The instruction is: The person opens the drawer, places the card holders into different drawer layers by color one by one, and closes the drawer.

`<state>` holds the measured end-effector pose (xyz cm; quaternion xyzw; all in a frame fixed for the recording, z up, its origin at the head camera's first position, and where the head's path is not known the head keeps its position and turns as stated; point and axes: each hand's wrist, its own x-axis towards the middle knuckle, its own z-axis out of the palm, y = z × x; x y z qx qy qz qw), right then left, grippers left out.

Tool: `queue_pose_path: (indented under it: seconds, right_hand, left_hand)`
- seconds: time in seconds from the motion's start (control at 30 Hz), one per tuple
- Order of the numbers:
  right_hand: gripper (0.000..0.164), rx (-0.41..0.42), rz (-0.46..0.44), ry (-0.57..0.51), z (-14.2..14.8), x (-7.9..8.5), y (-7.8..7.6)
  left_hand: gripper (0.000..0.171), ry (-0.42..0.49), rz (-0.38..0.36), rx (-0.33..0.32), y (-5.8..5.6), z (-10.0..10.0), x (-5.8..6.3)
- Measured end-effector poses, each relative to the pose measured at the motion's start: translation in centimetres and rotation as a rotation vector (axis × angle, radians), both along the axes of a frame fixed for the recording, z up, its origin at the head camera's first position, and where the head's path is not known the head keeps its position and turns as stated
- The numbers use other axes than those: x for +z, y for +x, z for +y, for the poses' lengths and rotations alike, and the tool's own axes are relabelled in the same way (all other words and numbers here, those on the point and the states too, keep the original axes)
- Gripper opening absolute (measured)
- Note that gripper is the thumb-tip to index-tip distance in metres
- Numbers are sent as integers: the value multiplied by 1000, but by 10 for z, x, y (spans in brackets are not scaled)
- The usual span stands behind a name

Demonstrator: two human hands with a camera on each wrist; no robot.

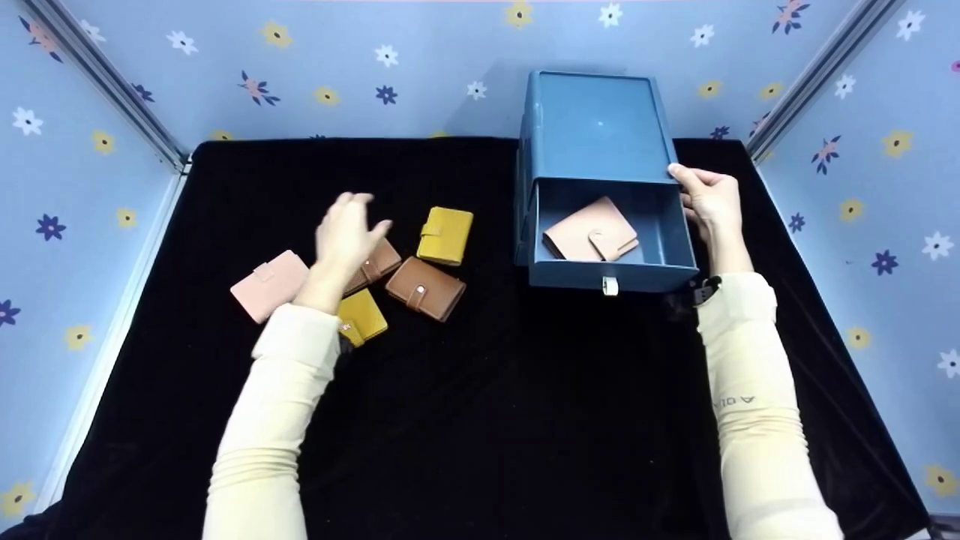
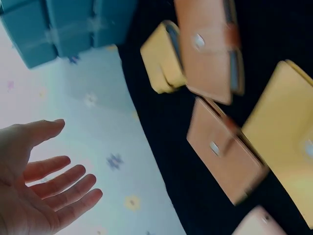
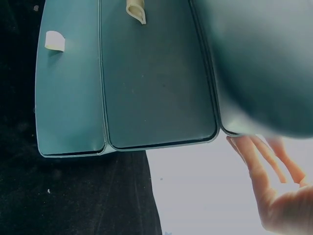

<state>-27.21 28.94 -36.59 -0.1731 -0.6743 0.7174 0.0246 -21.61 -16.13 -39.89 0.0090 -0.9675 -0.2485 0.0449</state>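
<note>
My left hand (image 1: pixel 345 236) hovers over several card wallets with its fingers spread and nothing in them. Beneath it lies a brown snap wallet (image 1: pixel 381 262), partly hidden by the hand. Around that one are a second brown wallet (image 1: pixel 426 289), a yellow wallet (image 1: pixel 446 236), another yellow wallet (image 1: pixel 365 316) by the wrist, and a pink wallet (image 1: pixel 270 286). My right hand (image 1: pixel 712 199) touches the front right corner of a blue drawer cabinet (image 1: pixel 600 127), thumb at its top edge, fairly straight fingers along its side. The pulled-out top drawer (image 1: pixel 570 274) holds a light pink wallet (image 1: pixel 589 229).
Black cloth (image 1: pixel 480 405) covers the table. Flowered panels (image 1: pixel 420 67) rise behind and at both sides, with the cabinet near the back one. Below the open drawer, the right wrist view shows two closed drawers (image 3: pixel 156 98) with pale pull tabs.
</note>
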Motion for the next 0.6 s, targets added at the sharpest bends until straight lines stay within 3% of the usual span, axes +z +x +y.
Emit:
queue_pose_path:
  seconds: [0.6]
  right_hand:
    - [21,-5,8,3,1,-3,-2]
  left_hand:
    - [59,-116,-197,130,14,-86,-28]
